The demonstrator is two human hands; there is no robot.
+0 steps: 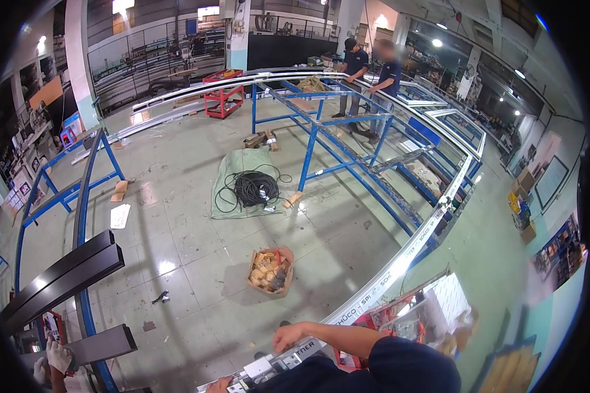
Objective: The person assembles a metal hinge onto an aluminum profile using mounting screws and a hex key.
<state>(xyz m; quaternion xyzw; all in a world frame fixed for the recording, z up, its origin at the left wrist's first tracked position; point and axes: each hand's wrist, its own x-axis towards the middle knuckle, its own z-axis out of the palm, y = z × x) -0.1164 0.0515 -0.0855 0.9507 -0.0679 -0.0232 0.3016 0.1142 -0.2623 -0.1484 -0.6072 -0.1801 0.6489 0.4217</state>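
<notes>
A long white aluminium profile with printed protective film runs from the bottom centre up to the right, forming part of a big curved frame on blue steel stands. My right hand comes from a dark blue sleeve and grips the profile's edge near its lower end. My left hand shows only at the bottom edge, beside the profile's end fitting. Whether the left hand holds anything is hidden.
A cardboard box of wooden blocks sits on the floor, with a black cable coil on a green sheet behind it. Dark profiles lie at left, near a co-worker's gloved hand. Two people stand far off beside a red cart.
</notes>
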